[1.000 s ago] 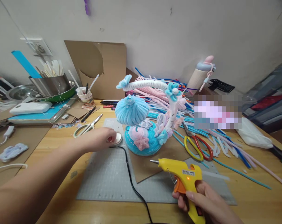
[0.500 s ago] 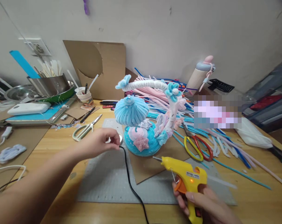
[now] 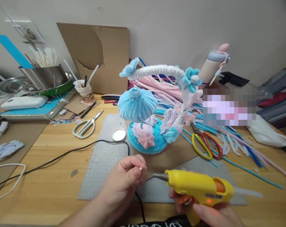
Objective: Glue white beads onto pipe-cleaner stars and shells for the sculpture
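Note:
My left hand [image 3: 127,176] is closed in a pinch on a small shiny pearl bead [image 3: 140,169], low over the grey cutting mat [image 3: 93,179]. My right hand [image 3: 204,211] is wrapped round a yellow hot glue gun [image 3: 195,184], its light glowing orange. The metal nozzle points left, a short gap from the bead. Behind both hands stands a pipe-cleaner lamp, with a pleated blue shade [image 3: 137,105], a white curved arm [image 3: 159,72] with flowers, and a round blue base [image 3: 135,145] bearing a pink star. A small round dish [image 3: 119,134] sits left of the base.
A black cord [image 3: 69,154] runs across the table and mat. Scissors [image 3: 86,128] lie at left, and red-and-yellow-handled pliers [image 3: 208,146] at right. Pipe cleaners [image 3: 152,83] heap at the back. A paper cup [image 3: 85,91], cardboard [image 3: 116,60] and a bottle [image 3: 211,67] stand near the wall.
My left hand has come from beside the round dish toward the glue gun, and a pearl bead now shows between its fingertips. The glue gun has turned more level and risen slightly.

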{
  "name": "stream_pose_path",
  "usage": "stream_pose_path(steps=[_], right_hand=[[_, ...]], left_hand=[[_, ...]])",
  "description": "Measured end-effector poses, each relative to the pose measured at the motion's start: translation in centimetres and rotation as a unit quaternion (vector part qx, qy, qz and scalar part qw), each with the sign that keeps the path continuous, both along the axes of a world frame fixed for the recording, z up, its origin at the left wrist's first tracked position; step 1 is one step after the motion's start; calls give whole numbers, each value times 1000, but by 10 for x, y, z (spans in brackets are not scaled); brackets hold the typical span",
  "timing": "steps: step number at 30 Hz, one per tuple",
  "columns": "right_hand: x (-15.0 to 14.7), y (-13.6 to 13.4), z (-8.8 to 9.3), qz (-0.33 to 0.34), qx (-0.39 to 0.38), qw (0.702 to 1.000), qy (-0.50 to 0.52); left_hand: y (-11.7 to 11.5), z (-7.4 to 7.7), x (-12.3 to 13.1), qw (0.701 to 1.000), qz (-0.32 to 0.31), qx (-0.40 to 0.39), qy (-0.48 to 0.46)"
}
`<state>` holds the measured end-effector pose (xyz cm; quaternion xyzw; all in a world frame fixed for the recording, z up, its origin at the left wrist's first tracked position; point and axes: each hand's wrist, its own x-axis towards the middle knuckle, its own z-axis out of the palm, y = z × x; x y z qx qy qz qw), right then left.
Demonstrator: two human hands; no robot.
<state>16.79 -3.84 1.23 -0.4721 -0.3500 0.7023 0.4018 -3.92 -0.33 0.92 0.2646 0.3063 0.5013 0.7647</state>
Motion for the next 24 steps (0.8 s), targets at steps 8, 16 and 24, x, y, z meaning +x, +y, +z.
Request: stream_pose_path(steps=[8,16,24], right_hand=[[1,9,-15,66,111,991,-35],[2,7,-6,84,139,984,-69],[2,13,-4,95,190,974,-75]], left_hand=[[-4,-3,-6,999,-11,7,35],[-6,1,-7,1000,-22,-3,12],[-6,0,-6,1000,-11,-3,-5]])
